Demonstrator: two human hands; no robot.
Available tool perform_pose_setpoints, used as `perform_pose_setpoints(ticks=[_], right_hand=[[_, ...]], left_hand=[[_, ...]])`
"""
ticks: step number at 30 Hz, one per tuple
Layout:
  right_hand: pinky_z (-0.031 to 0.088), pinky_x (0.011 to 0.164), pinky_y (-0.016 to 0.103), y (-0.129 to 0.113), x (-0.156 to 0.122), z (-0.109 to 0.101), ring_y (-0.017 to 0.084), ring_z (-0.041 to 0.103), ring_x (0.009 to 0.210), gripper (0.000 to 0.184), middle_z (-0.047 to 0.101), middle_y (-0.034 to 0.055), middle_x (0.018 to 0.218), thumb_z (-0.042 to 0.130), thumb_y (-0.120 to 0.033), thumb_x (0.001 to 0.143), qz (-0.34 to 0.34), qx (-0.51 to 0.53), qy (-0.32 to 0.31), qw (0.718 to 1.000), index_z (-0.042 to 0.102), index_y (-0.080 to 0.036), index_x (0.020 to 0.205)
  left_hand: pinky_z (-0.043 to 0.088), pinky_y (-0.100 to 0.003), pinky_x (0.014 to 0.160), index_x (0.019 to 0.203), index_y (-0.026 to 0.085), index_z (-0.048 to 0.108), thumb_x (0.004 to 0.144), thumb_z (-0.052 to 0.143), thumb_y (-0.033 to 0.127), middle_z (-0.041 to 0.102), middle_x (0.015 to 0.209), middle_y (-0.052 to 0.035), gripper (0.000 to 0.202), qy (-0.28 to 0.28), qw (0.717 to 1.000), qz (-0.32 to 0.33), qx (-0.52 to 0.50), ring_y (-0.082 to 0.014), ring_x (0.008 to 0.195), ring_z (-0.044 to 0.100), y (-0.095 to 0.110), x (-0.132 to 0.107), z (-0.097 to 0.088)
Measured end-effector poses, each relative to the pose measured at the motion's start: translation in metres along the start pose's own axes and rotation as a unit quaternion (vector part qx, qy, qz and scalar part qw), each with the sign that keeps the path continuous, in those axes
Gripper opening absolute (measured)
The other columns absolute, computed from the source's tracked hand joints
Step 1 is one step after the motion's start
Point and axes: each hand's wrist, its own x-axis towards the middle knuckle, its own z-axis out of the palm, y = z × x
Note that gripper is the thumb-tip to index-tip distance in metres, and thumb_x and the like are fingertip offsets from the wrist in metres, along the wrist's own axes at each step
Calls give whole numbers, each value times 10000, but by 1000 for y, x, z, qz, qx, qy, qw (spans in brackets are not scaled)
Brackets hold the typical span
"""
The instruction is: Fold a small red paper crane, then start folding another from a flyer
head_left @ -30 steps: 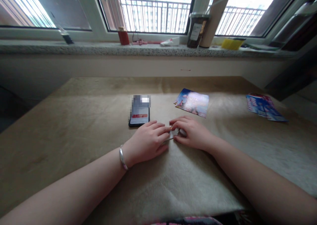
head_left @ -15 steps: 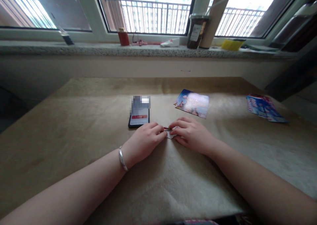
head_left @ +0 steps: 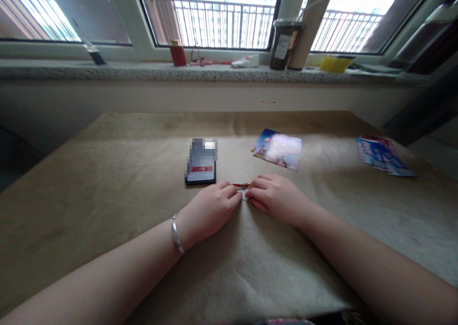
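My left hand (head_left: 211,209) and my right hand (head_left: 277,197) meet fingertip to fingertip at the middle of a table covered with tan felt (head_left: 107,182). Between them they pinch a small folded piece of paper (head_left: 242,188), white with a red-printed upper edge, mostly hidden by my fingers. Both hands have curled fingers pressed on it. A silver bangle sits on my left wrist. A black phone (head_left: 201,165) with a lit screen lies just beyond my left hand.
A colourful card (head_left: 278,149) lies face up beyond my right hand. More blue and red printed cards (head_left: 382,155) lie at the far right. The stone window sill (head_left: 107,69) carries a red cup (head_left: 178,53), a dark jar (head_left: 283,43), a yellow item (head_left: 335,63).
Both hands have drawn slightly nearer to me and closed tighter on the paper. Its red-printed edge now shows above my fingertips, and less of the white part is visible.
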Motion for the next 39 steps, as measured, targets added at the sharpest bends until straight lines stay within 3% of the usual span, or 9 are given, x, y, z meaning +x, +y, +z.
perform_pose_setpoints(ticks=[9,15,26,33,39], right_hand=[[350,692,302,-5,0,-1,165,512,781,208,631,45,838,455,-258,917,-4,-30,1,1000,615,-175,812],[345,660,296,-8,-1,1,168,504,748,159,619,53,802,496,-214,878,0,-28,2,1000,611,-171,777],[401,704,260,-1,3,12,163,544,764,117,626,46,781,530,-152,802,115,151,26,981,645,-167,783],[407,694,254,2,3,13,156,550,753,120,623,46,767,518,-154,813,163,205,14,965,637,-160,797],[401,675,252,2,3,12,149,549,724,98,630,40,752,534,-155,801,185,215,16,959,626,-161,770]], left_hand=[[505,-339,800,1044,124,577,916,446,184,611,950,-71,193,-5,998,-40,-50,-196,868,547,-3,-1,2],[502,-328,762,976,159,601,892,479,179,608,932,-61,149,-8,998,-38,-52,-191,856,544,-3,-2,-1],[498,-333,792,1035,185,607,895,464,189,608,946,-53,200,4,996,-38,-76,-184,873,555,-5,-1,1],[503,-324,811,1152,173,539,876,470,161,626,1004,-56,285,13,995,-30,-94,-185,917,563,-6,-2,1],[517,-320,788,1145,166,547,901,458,166,631,1048,-69,260,20,998,2,-67,-186,920,569,-6,-2,1]])
